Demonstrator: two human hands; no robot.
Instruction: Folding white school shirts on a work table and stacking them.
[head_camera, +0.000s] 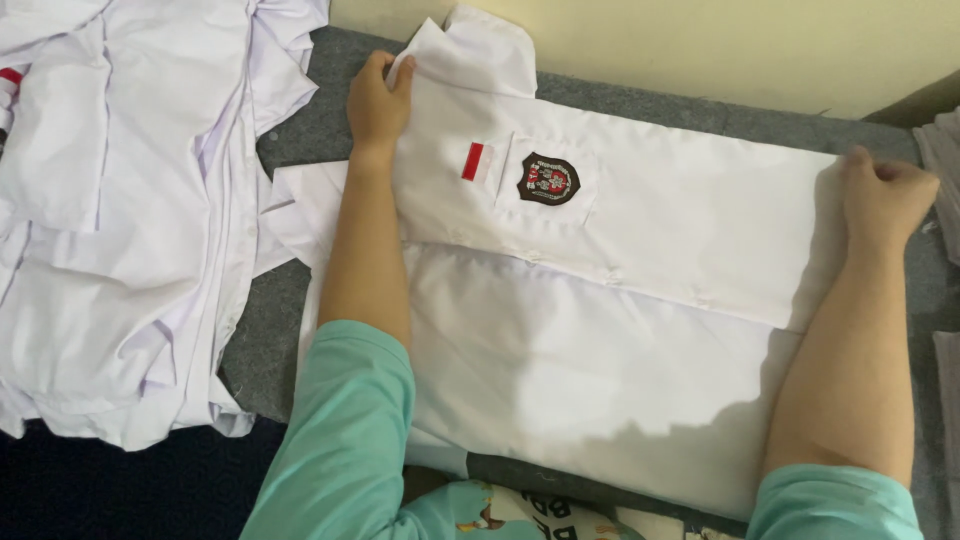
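Observation:
A white short-sleeved shirt (620, 300) lies spread flat on a grey mat (310, 130), collar to the left. Its chest pocket carries a dark embroidered badge (548, 179), with a small red-and-white patch (477, 161) beside it. My left hand (378, 100) grips the shoulder edge of the shirt by the collar (480, 50). Over at the right, my right hand (885, 195) is closed on the shirt's hem. Both forearms reach across the shirt, in teal sleeves.
A pile of crumpled white shirts (120, 220) covers the left side. A cream wall (720, 45) runs along the back. Grey cloth (942, 160) lies at the right edge. Dark floor (120, 490) shows at the bottom left.

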